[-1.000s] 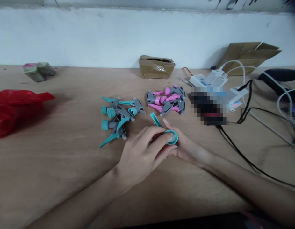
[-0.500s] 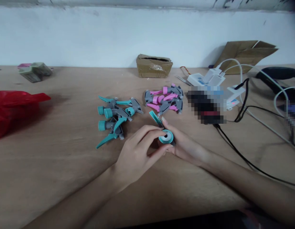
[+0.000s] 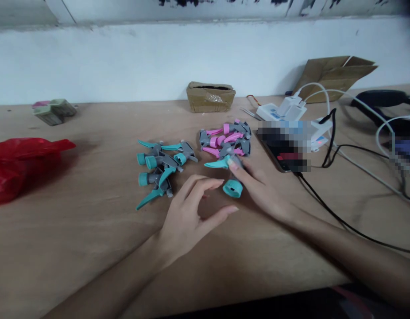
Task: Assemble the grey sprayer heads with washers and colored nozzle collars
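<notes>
My right hand (image 3: 254,181) grips a grey and teal trigger sprayer head (image 3: 233,188), its teal trigger pointing left and its teal collar tilted toward me. Just left of that collar, my left hand (image 3: 195,204) is empty, thumb and fingers apart in a C shape. Several teal and grey sprayer heads (image 3: 158,170) lie in a loose pile beyond my left hand. Behind the held one sits a cluster of pink and grey sprayer heads (image 3: 225,137).
A red plastic bag (image 3: 22,164) lies at the left. Small cardboard boxes (image 3: 210,98) stand near the wall. On the right are a dark phone (image 3: 281,155), partly blurred, a white power strip (image 3: 271,113) with chargers, and trailing cables (image 3: 341,226).
My left fingers have come off the sprayer's collar and opened. My right hand has turned the sprayer head, so its trigger points left and the white inside of the collar no longer shows.
</notes>
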{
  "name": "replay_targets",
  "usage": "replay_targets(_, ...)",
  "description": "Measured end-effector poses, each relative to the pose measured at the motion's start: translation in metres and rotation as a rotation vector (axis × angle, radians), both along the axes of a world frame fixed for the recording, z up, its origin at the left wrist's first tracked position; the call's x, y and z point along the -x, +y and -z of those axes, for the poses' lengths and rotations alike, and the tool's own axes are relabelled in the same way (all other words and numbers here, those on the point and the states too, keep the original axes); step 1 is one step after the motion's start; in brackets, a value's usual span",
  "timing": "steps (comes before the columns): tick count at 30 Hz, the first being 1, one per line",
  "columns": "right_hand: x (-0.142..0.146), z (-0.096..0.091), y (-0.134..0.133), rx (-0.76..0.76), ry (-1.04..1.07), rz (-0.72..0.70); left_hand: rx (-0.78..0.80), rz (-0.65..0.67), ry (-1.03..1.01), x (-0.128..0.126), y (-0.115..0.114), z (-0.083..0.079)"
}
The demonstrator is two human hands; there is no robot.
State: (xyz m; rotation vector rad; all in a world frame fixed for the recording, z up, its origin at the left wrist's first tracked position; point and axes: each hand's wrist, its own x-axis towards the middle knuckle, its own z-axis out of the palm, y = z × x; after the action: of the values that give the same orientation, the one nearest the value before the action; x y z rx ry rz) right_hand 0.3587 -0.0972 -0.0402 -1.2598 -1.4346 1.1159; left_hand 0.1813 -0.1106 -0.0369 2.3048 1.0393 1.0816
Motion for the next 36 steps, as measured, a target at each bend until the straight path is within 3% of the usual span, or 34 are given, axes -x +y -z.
replay_targets(3, -0.01, -0.01, 0.002, -0.347, -0.403, 0.174, -0.009, -0.025, -0.084, 0.005, 0.001, -0.001)
replay_targets(7, -0.009, -0.005, 0.005, -0.556, -0.747, 0.008, -0.078, -0.099, -0.228, 0.009, 0.001, 0.0)
replay_targets(9, -0.006, 0.0, 0.006, -0.598, -0.844, 0.045, -0.105, -0.101, -0.264, 0.009, 0.001, 0.0)
replay_targets(16, 0.001, 0.009, 0.006, -0.69, -0.949, 0.038, -0.118, -0.096, -0.231, 0.007, 0.0, 0.001)
replay_targets(23, 0.001, 0.005, 0.005, -0.743, -0.935, 0.094, -0.119, -0.068, -0.237, 0.006, -0.002, 0.002)
replay_targets(26, 0.001, 0.005, 0.005, -0.705, -0.913, 0.136, -0.106, -0.056, -0.236, 0.005, -0.002, 0.002)
replay_targets(30, -0.001, 0.004, 0.003, -0.603, -0.814, 0.083, -0.072, -0.065, -0.194, 0.005, -0.002, 0.002)
replay_targets(33, -0.004, -0.006, 0.003, -0.346, -0.39, 0.184, -0.087, -0.054, -0.162, 0.005, -0.001, 0.001)
replay_targets(36, -0.005, -0.015, 0.005, 0.096, 0.233, 0.199, -0.116, -0.034, -0.145, 0.004, -0.001, 0.0)
